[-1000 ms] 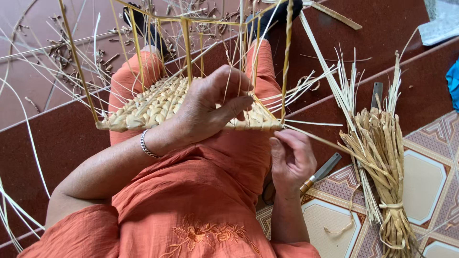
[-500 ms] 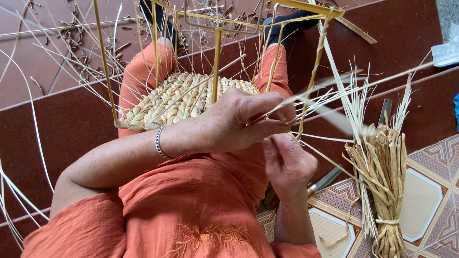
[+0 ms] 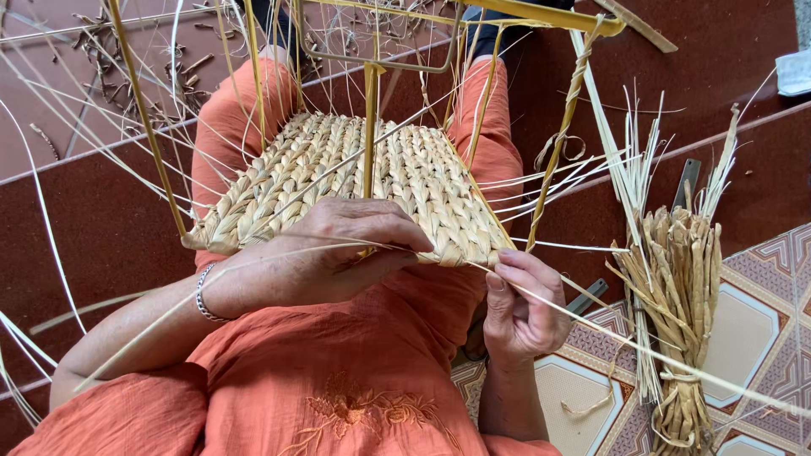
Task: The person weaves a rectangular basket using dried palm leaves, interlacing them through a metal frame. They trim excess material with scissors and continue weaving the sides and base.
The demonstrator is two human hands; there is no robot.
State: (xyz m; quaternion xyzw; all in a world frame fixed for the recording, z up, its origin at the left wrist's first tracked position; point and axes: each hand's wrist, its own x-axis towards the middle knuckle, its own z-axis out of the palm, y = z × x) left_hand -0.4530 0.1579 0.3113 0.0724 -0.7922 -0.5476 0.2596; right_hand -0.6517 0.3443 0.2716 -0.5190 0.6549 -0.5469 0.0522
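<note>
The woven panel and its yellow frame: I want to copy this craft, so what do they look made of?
Woven panel: seemingly dried straw or grass fibre, pale, matte, braided rows. Yellow frame: probably painted metal rod, thin, straight, smooth. Left hand rests on the panel; right hand pinches a strand.

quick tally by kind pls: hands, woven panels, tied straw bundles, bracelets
hands: 2, left hand and right hand
woven straw panel: 1
tied straw bundle: 1
bracelet: 1
total: 5

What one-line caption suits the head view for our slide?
Left hand steadies a woven straw panel on a yellow wire frame while right hand pinches a strand.
</note>
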